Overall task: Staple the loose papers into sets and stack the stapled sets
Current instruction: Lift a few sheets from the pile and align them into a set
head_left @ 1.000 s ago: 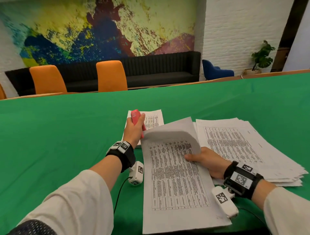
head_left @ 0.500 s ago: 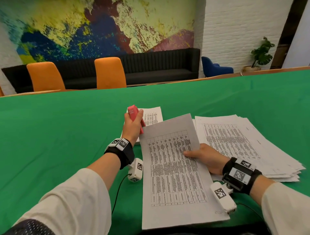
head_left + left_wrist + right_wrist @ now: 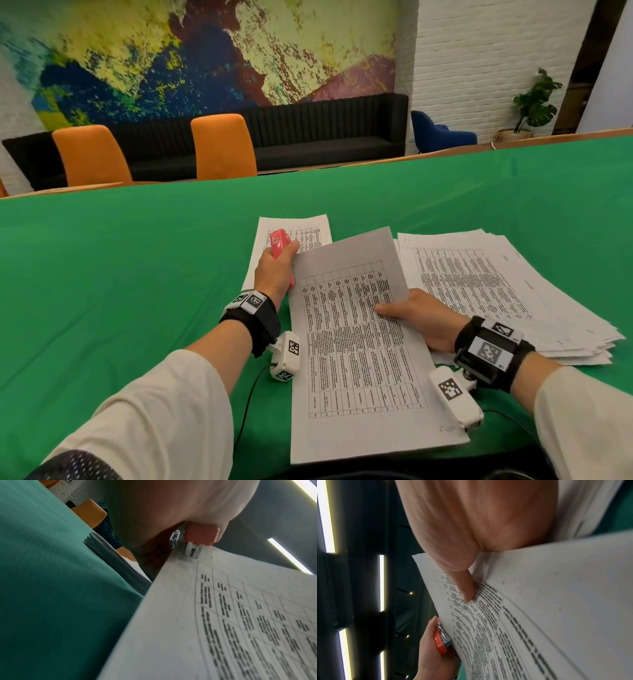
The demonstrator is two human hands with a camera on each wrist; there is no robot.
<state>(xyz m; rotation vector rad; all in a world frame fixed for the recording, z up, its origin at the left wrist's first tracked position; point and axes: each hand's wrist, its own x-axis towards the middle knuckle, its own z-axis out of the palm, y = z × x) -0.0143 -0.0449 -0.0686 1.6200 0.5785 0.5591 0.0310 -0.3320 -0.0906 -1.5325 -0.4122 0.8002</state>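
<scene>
My left hand (image 3: 275, 270) grips a small red stapler (image 3: 279, 241) upright, at the top left corner of a paper set (image 3: 359, 342) printed with a table. In the left wrist view the stapler (image 3: 199, 536) has its metal mouth on that corner of the paper set (image 3: 223, 622). My right hand (image 3: 416, 317) pinches the paper set at its right edge, thumb on top, and holds it tilted above the green table (image 3: 120, 291). The right wrist view shows the thumb on the sheet (image 3: 530, 615) and the stapler (image 3: 440, 639) beyond. A loose paper pile (image 3: 496, 291) lies to the right.
A flat stack of printed papers (image 3: 301, 233) lies on the table behind my left hand. Two orange chairs (image 3: 222, 147) and a black sofa (image 3: 308, 137) stand past the table's far edge. A potted plant (image 3: 534, 102) stands at the back right.
The curled top page has flattened down onto the set. My left hand has brought the stapler onto the set's top left corner. My right hand keeps its hold.
</scene>
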